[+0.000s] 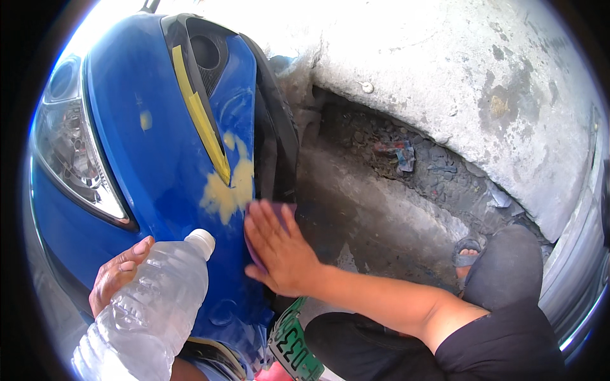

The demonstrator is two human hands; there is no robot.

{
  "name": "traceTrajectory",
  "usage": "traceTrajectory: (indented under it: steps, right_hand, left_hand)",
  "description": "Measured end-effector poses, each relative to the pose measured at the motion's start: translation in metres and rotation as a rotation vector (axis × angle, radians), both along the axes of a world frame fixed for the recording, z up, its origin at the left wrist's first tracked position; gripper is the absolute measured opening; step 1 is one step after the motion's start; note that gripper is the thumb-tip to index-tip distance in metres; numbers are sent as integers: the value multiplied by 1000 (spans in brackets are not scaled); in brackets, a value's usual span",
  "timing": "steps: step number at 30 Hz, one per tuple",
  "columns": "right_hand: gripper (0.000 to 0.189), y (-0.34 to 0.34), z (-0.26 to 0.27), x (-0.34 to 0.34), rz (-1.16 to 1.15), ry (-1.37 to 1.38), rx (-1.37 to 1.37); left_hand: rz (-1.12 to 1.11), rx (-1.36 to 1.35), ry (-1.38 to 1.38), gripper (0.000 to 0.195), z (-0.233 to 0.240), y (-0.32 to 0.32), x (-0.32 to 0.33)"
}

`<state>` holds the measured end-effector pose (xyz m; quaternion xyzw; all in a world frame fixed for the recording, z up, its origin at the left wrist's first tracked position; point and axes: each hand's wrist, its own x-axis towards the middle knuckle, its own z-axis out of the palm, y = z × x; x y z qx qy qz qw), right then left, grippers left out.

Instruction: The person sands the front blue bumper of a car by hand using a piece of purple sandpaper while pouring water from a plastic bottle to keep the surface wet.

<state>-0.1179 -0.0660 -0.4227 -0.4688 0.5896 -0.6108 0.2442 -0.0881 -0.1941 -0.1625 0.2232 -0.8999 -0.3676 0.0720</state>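
Note:
My left hand grips a clear plastic bottle with a white cap, tilted over the blue car bumper. The bottle looks clear inside; its liquid level cannot be made out. My right hand lies flat, slightly blurred, on a purple sheet of sandpaper against the bumper's edge. Just above its fingertips is a sanded patch of tan body filler. Yellow masking tape borders the dark fog-lamp trim. A smaller filler spot shows further left.
A headlight is at the left. Beyond the bumper's edge lies a concrete slab beside a gutter with rubble and litter. A green licence plate hangs near my knee. Another vehicle's edge curves along the right.

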Motion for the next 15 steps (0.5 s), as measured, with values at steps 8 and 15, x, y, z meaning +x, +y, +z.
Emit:
traceTrajectory:
  steps: [8,15]
  right_hand:
    - [78,8,13,20,64,-105,-21]
    - [79,-35,0,-29,-85,-76,26]
  left_hand:
    - [-37,-41,-115,45,22,0,9]
    - [-150,-25,-157,57,12,-20,7]
